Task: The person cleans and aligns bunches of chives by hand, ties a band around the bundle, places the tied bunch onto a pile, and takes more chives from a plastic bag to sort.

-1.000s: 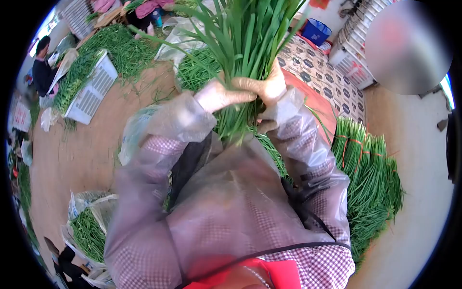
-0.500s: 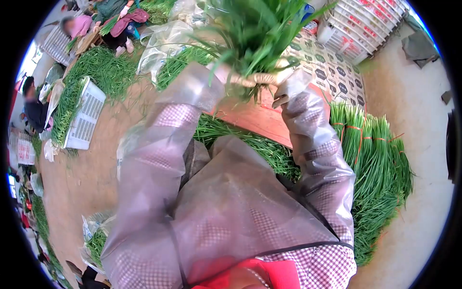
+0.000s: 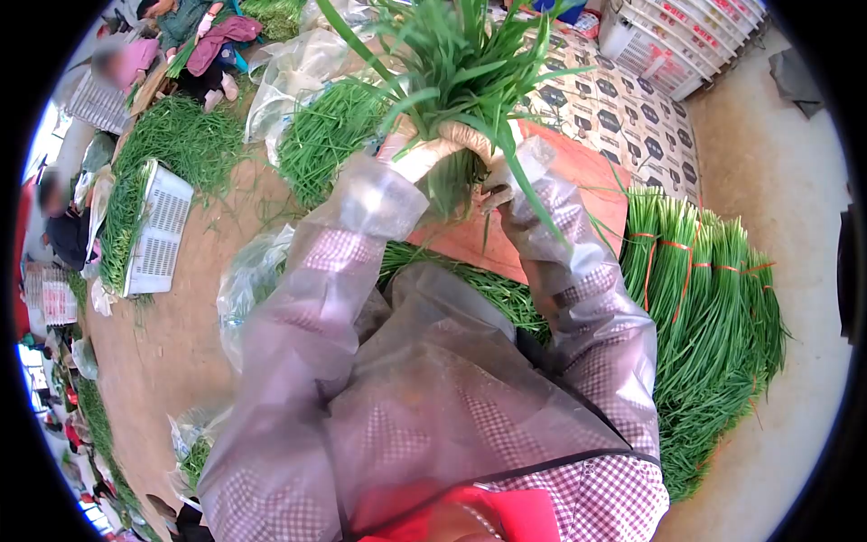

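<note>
A bunch of garlic chives (image 3: 461, 68) stands roughly upright in front of me, its long leaves fanning out at the top. My left hand (image 3: 420, 155), in a pale glove, is closed round its lower part from the left. From the right, my right hand (image 3: 488, 144) also grips the bunch, gloved fingers bent and partly hidden by drooping leaves. Beneath both hands lies a reddish board (image 3: 578, 194). More loose chives (image 3: 470, 289) lie between the board and my apron.
Chive bundles tied with orange bands (image 3: 704, 298) stand at my right. Stacked white crates (image 3: 673, 54) are at the back right. Loose chives (image 3: 330, 135) lie by plastic sheeting at the back left. A white crate (image 3: 158, 230) stands farther left, near other people (image 3: 185, 45).
Both hands and the bunch have come lower and nearer to me. The leaves, blurred before, are sharper now, and some hang over my right wrist.
</note>
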Tool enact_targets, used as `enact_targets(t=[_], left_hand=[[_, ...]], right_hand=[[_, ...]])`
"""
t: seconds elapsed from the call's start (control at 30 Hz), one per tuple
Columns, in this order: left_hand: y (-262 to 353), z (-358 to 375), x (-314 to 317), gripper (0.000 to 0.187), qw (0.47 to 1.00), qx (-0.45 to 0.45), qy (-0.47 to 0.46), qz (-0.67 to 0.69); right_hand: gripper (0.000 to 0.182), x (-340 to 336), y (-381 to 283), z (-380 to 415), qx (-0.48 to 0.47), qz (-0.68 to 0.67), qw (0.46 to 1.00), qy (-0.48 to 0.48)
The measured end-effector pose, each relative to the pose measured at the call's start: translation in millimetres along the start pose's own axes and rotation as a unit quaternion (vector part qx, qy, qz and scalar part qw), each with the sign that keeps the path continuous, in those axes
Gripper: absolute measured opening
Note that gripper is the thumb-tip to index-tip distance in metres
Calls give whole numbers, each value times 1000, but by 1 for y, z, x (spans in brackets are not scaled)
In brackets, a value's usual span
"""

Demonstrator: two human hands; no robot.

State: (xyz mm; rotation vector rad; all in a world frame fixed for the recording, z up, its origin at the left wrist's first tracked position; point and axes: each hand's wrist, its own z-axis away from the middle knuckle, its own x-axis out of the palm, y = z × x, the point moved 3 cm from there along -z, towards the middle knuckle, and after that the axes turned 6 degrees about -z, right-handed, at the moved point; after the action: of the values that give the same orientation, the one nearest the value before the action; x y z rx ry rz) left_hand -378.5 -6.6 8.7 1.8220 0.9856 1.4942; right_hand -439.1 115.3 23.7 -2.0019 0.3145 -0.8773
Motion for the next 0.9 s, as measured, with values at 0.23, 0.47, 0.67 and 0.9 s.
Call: enact_targets(t=[0.23,0.47,0.67,0.9], left_hand=[[37,13,12,64,936,-34,41,-347],[44,25,-1,59,993,-39,101,-44],[65,13,-7,57,1000,-10,8,-19],[117,27,35,51,995,-98,8,-28]], right_hand=[[51,-11,41,-32,362,-260,884,-144],[58,14,28,-29,109,185,967,-137],[59,17,30,-41,127,190,968,-107],[59,56,-10,-41,101,192,963,-159]])
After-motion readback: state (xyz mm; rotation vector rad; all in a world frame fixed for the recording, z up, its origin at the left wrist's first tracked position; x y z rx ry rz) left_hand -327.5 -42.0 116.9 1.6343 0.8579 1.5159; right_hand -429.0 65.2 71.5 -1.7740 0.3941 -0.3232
